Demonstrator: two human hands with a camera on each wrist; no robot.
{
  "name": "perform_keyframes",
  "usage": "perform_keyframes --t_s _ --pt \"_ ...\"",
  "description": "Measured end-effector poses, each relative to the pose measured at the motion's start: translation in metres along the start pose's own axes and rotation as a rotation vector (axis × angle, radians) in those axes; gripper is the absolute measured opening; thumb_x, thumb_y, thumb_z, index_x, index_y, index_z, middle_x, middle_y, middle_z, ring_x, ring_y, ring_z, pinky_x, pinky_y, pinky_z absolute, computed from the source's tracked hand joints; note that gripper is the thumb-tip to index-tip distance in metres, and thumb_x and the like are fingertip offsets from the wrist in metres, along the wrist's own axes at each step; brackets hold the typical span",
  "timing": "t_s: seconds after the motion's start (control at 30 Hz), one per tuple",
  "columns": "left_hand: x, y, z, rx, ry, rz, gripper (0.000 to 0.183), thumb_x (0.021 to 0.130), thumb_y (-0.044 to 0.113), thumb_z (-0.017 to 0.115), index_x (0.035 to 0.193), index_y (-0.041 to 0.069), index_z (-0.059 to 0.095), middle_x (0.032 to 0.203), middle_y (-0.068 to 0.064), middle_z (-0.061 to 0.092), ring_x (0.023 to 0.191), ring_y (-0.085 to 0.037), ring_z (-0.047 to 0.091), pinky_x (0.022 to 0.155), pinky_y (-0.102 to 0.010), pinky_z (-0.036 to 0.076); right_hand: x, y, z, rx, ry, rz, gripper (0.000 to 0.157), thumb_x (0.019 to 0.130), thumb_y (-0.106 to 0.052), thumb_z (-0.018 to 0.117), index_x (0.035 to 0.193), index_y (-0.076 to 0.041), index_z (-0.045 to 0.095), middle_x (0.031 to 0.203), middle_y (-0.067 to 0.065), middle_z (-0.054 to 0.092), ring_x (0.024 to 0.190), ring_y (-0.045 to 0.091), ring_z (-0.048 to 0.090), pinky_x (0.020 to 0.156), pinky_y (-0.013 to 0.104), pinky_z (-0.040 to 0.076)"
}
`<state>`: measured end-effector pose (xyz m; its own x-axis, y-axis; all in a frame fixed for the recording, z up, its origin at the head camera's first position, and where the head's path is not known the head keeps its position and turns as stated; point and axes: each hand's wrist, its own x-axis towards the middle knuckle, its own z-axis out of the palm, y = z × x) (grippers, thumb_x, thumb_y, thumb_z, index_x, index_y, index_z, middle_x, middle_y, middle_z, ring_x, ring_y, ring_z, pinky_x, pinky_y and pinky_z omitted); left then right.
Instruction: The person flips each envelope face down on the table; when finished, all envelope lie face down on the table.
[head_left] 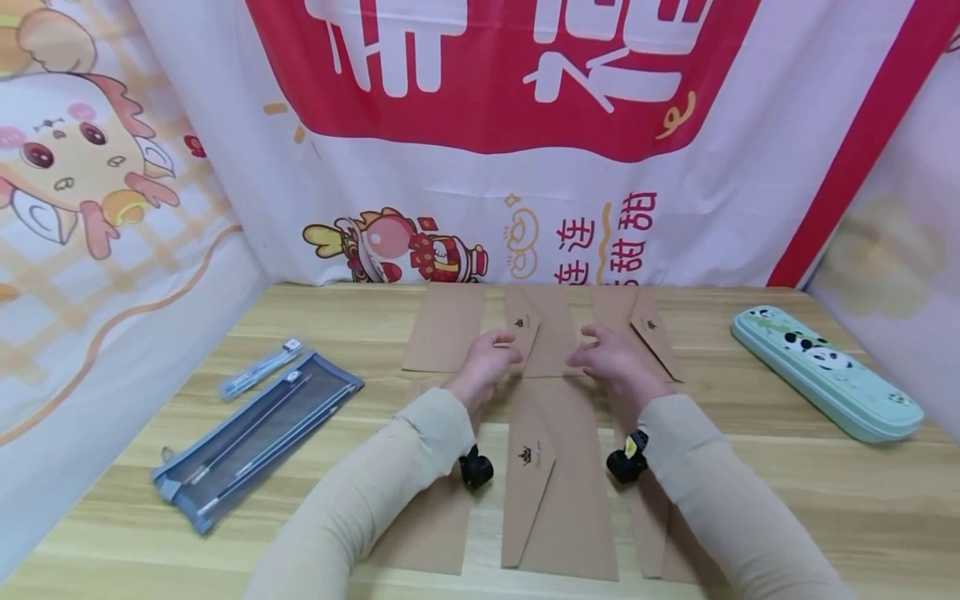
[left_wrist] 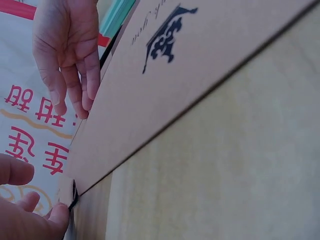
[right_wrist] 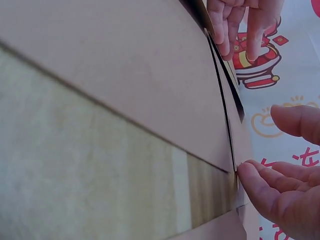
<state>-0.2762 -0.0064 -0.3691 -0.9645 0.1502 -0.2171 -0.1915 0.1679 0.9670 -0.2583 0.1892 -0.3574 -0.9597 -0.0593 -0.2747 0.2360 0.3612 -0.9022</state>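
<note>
In the head view, a brown paper envelope [head_left: 553, 333] with a crown print on its flap lies in the middle of the back row, between my two hands. My left hand [head_left: 489, 363] is at its left edge, and my right hand [head_left: 613, 360] is at its right edge. Both have loosely bent fingers with the thumb apart, and neither grips anything. Fingertips of the left hand [left_wrist: 31, 220] and of the right hand [right_wrist: 287, 192] are at envelope edges in the wrist views; whether they press is unclear. Nearer lies another crown-printed envelope [head_left: 577, 500].
More envelopes lie back left [head_left: 444, 327], back right [head_left: 615, 310], front left [head_left: 427, 537] and front right [head_left: 684, 554], some partly under my arms. A grey mesh pencil pouch [head_left: 258, 437] and a small clear packet [head_left: 261, 369] are left; a mint panda pencil case [head_left: 828, 371] is right.
</note>
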Motion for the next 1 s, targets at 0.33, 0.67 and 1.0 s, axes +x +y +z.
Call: perform_keyframes --t_s 0.33,0.67,1.0 --pt "-0.003 0.003 -0.007 -0.042 0.098 0.055 0.044 0.08 -0.009 0.053 0.122 0.002 0.054 0.117 -0.014 0.056 0.103 -0.025 0.054 0.083 -0.029 0.051 0.003 0.0 0.01 0.073 0.005 -0.006 0.07 0.085 -0.002 0.059 0.144 0.002 0.021 0.13 0.027 0.045 0.117 0.035 0.048 0.102 0.04 0.04" --pt "-0.006 0.008 -0.024 0.041 0.143 0.194 0.043 0.076 -0.015 0.051 0.116 0.0 0.057 0.112 -0.014 0.059 0.105 -0.025 0.055 0.087 -0.028 0.051 0.01 -0.008 0.024 0.088 -0.074 -0.021 0.063 0.089 -0.001 0.055 0.142 0.005 0.023 0.129 0.028 0.046 0.115 0.03 0.05 0.098 0.035 0.044" --pt "-0.012 0.016 -0.044 0.063 0.161 0.206 0.044 0.079 -0.013 0.053 0.119 0.004 0.056 0.116 -0.011 0.058 0.11 -0.023 0.053 0.09 -0.03 0.05 0.013 -0.022 0.039 0.093 -0.21 -0.033 0.071 0.084 0.007 0.056 0.144 0.005 0.017 0.14 0.03 0.033 0.122 0.036 0.045 0.101 0.039 0.042"
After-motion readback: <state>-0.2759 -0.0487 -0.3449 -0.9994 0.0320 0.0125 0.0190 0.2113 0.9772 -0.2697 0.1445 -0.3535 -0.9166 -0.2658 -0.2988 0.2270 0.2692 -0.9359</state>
